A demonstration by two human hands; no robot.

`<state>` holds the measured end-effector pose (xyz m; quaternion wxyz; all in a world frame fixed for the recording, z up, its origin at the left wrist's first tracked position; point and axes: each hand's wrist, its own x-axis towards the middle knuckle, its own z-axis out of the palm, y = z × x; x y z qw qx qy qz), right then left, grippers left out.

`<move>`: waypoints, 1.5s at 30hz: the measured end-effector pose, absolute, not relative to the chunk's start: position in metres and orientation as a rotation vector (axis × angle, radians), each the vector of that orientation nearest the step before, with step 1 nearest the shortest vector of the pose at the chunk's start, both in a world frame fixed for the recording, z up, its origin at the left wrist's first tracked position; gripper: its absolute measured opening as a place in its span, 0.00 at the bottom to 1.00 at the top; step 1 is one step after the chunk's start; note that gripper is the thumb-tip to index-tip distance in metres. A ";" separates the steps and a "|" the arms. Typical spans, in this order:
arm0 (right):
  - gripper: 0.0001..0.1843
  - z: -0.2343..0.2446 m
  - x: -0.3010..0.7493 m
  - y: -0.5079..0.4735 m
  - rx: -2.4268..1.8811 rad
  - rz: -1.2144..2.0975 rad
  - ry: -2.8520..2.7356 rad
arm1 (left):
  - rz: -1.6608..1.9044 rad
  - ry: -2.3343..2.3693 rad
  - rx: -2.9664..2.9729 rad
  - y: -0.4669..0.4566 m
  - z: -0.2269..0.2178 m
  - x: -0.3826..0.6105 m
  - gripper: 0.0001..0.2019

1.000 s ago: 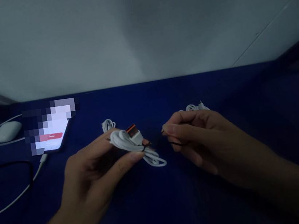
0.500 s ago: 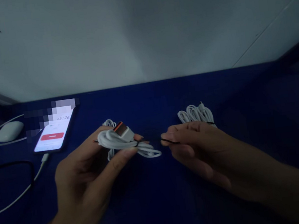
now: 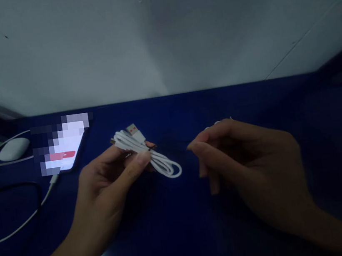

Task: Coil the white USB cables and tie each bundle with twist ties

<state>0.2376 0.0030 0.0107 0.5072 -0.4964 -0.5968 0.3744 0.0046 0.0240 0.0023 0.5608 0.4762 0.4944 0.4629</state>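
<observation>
My left hand point(image 3: 112, 186) is closed on a coiled white USB cable point(image 3: 163, 162), thumb on top of the loops. Its metal USB plug point(image 3: 132, 129) sticks up at the far side. A thin black tie point(image 3: 152, 147) is wound round the middle of the coil. My right hand point(image 3: 244, 160) pinches thumb and forefinger at the tie's far end, which runs faint and dark against the blue surface. Behind the right hand, another bundle of white cable point(image 3: 217, 122) shows only at its top.
A lit phone point(image 3: 69, 145), partly pixelated, lies on the blue table point(image 3: 184, 227) at left with a white charging cable point(image 3: 20, 227) plugged in. Near it are a white rounded case point(image 3: 14, 149) and a black cable point(image 3: 8, 188). A pale wall point(image 3: 100, 49) rises behind the table.
The coil has turned in my left hand, its plug now pointing up and away. My right hand has rolled over, palm down, and now covers most of the bundle behind it.
</observation>
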 end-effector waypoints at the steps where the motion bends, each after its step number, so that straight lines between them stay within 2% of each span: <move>1: 0.06 0.011 0.235 0.002 -1.185 0.741 -1.529 | 1.058 1.144 1.100 0.022 0.001 0.004 0.06; 5: 0.07 0.009 0.233 0.000 -1.133 0.320 -1.842 | 0.990 1.090 1.021 0.020 -0.002 0.002 0.04; 12: 0.06 -0.001 0.239 0.004 -1.131 0.098 -2.014 | 0.914 0.991 0.912 0.025 -0.010 0.001 0.07; 15: 0.05 -0.002 0.239 0.003 -1.202 0.182 -1.976 | 0.853 0.942 0.865 0.025 -0.013 -0.002 0.08; 20: 0.10 0.002 0.233 0.004 -1.348 0.331 -1.804 | 0.809 0.914 0.853 0.024 -0.013 -0.003 0.11; 24: 0.09 0.000 0.233 0.008 -1.207 0.197 -1.876 | 0.799 0.911 0.859 0.026 -0.009 0.002 0.12; 28: 0.09 -0.002 0.235 0.009 -1.106 0.127 -1.992 | 0.823 0.977 0.948 0.025 -0.007 0.002 0.06; 37: 0.09 0.007 0.239 0.007 -1.199 0.639 -1.798 | 0.835 1.015 1.075 0.020 -0.002 0.002 0.04; 45: 0.10 0.012 0.239 0.008 -1.228 0.538 -1.706 | 0.900 1.125 1.310 0.016 0.006 0.005 0.06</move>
